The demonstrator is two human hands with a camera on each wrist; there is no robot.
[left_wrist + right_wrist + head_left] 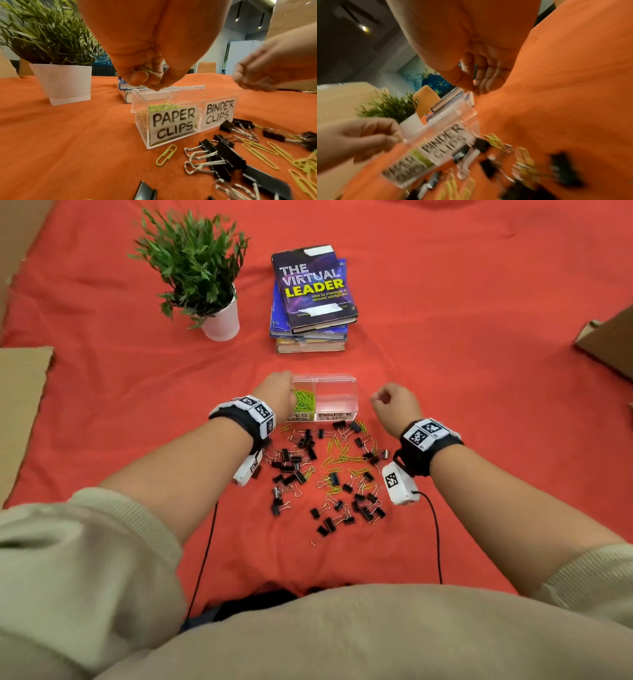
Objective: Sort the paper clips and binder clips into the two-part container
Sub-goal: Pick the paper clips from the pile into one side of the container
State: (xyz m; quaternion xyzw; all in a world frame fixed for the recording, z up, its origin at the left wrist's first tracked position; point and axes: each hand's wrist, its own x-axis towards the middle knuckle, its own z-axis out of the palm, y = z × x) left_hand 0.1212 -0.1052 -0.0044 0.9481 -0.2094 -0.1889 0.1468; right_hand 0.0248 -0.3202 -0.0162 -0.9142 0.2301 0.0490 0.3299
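Red-cloth table [445, 337]; clear two-part acrylic container [337, 392] mid-table. Black binder clips [294, 470] and green paper clips [342, 457] scattered toward near edge. Left hand [145, 75] above paper-clip compartment, pinching green clips. Right hand [394, 402] beside container, loosely curled, empty.

Cloth [445, 354]: orange-red woven fabric, matt, lightly creased. Container [137, 102]: clear glossy plastic; white paper labels [173, 126], hand-lettered. Binder clips [223, 158]: black matt bodies, bright wire handles of polished metal. Paper clips [166, 155]: smooth yellow-green coated wire. Pot [63, 83]: white, matt. Top book [313, 285]: glossy cover. Sleeve [78, 542]: ribbed beige knit.
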